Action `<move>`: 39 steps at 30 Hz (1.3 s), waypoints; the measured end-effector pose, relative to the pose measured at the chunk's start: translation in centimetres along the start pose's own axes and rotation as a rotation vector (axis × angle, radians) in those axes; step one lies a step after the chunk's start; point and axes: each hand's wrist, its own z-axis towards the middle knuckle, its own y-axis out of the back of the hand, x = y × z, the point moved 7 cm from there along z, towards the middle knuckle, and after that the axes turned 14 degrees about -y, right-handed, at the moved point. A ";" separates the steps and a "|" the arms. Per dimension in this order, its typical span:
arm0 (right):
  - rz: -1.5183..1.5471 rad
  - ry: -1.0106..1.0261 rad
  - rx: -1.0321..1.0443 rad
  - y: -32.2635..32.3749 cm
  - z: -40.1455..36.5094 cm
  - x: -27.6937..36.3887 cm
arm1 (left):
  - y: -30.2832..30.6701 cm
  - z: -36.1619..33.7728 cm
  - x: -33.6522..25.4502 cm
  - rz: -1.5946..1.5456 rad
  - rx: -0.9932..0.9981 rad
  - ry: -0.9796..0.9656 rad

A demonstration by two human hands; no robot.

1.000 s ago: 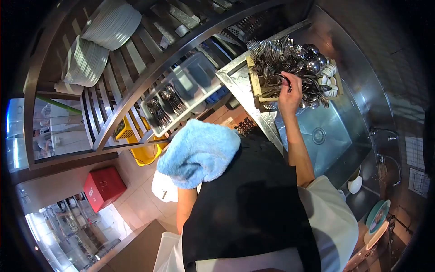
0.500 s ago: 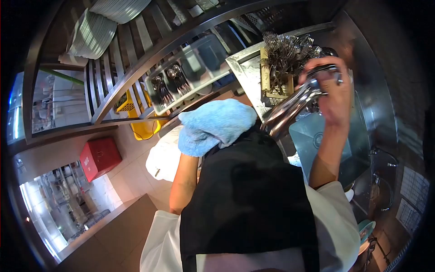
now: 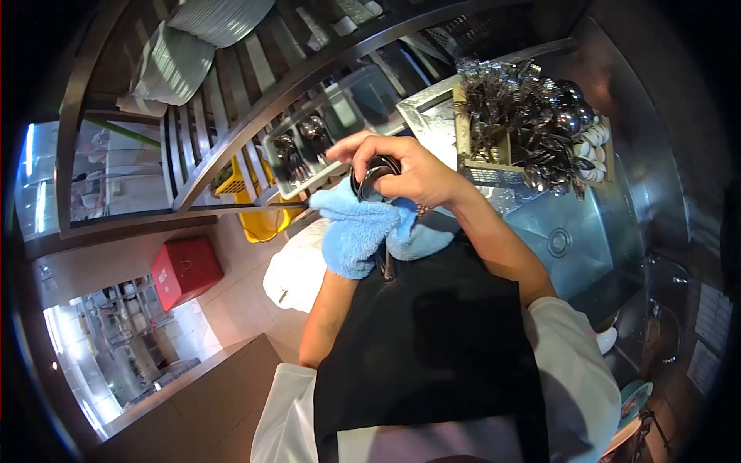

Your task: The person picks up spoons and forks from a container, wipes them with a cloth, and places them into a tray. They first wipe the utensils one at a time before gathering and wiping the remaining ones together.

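Observation:
A fluffy blue cloth [image 3: 351,239] is wrapped around a bundle of metal spoons in front of my black apron. My left hand is inside or behind the cloth, closed around it, its fingers hidden. My right hand [image 3: 409,170] curls from above around the spoon bowls [image 3: 377,170], fingers bent. Spoon handles [image 3: 388,268] poke out below the cloth. To the right, a beige cutlery basket [image 3: 482,166] holds many forks, dark spoons and white-ended pieces in separate sections.
A grey compartment tray [image 3: 297,181] with spoons stands by the slatted metal shelf [image 3: 231,123], where white plates [image 3: 177,65] are stacked. Right lies a metal sink [image 3: 590,239]. A yellow basket [image 3: 262,224] and red box [image 3: 185,270] are low on the left.
My right hand has carried the spoon bundle left from beside the cutlery basket into the blue cloth. The cloth now folds around the handles. The view has shifted slightly.

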 end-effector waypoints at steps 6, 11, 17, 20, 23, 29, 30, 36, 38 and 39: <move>-0.253 -0.085 -0.662 3.2 -6.0 1.9 | 1.1 -1.0 -1.3 0.167 0.098 0.180; -0.566 -0.447 -1.241 12.3 -15.0 -8.0 | 3.5 0.2 -7.1 0.587 0.142 -0.472; -1.056 -0.592 -1.207 15.2 -13.2 -13.6 | 4.4 -1.1 -2.9 0.556 0.009 -0.195; -1.066 -0.759 -1.128 15.3 -13.0 -13.0 | 4.2 -2.4 -1.3 0.601 0.013 -0.067; -1.130 -0.600 -1.214 14.2 -13.2 -11.2 | 3.7 -3.4 -0.3 0.681 0.076 0.021; -1.228 -0.467 -1.255 13.8 -14.2 -11.8 | 4.8 -3.6 -2.4 -0.049 -0.274 -0.087; -1.195 -0.389 -1.295 13.2 -14.3 -10.1 | 3.9 -3.8 -6.0 0.505 -0.036 -0.552; -0.801 -0.182 -1.211 7.9 -12.2 2.4 | 2.8 -3.7 -4.6 0.591 0.111 -0.399; -0.475 -0.328 -0.867 6.4 -10.7 1.1 | 1.9 -4.2 -2.2 0.582 0.175 -0.365; -0.384 -0.394 -0.757 3.8 -9.0 2.3 | 1.6 -4.5 -1.5 0.614 0.151 -0.393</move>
